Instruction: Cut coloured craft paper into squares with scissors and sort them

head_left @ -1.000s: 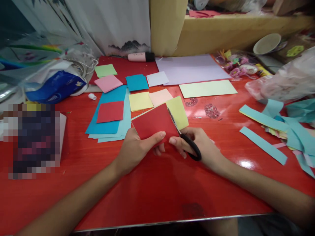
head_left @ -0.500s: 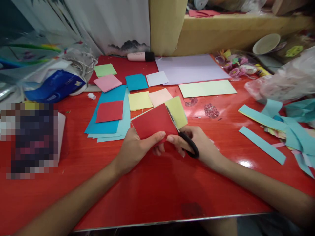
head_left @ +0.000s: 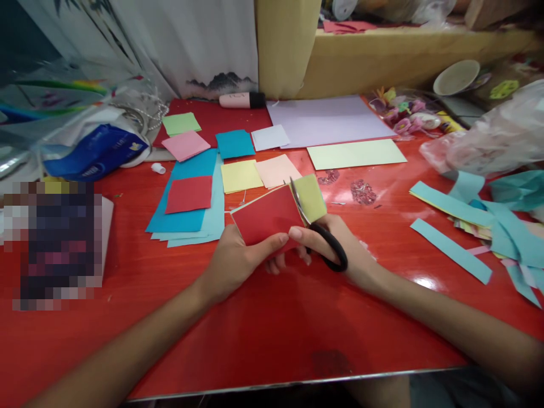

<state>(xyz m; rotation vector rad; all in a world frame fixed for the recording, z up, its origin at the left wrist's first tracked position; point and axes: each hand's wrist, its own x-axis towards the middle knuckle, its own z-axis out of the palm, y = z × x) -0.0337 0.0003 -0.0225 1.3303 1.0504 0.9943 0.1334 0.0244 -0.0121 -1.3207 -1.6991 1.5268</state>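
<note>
My left hand [head_left: 236,259] pinches a stack of paper squares with a red sheet [head_left: 266,217] on top, thumb across its near edge, held just above the red table [head_left: 255,317]. My right hand [head_left: 335,246] grips black-handled scissors [head_left: 317,229]; their blades run along the right edge of the red sheet, where a yellow-green sheet [head_left: 312,195] sticks out beyond the cut line.
Small paper squares lie behind my hands: red [head_left: 189,194] on blue sheets [head_left: 191,198], yellow [head_left: 241,175], peach [head_left: 276,170], blue [head_left: 235,143], pink [head_left: 186,144], green [head_left: 181,123]. A lilac sheet [head_left: 329,119] and pale green strip [head_left: 355,153] lie farther back. Light-blue strips [head_left: 467,226] pile at right.
The stack has tilted and lifted slightly, and the scissors have advanced farther along the right edge of the red sheet. Both hands shifted a little closer together.
</note>
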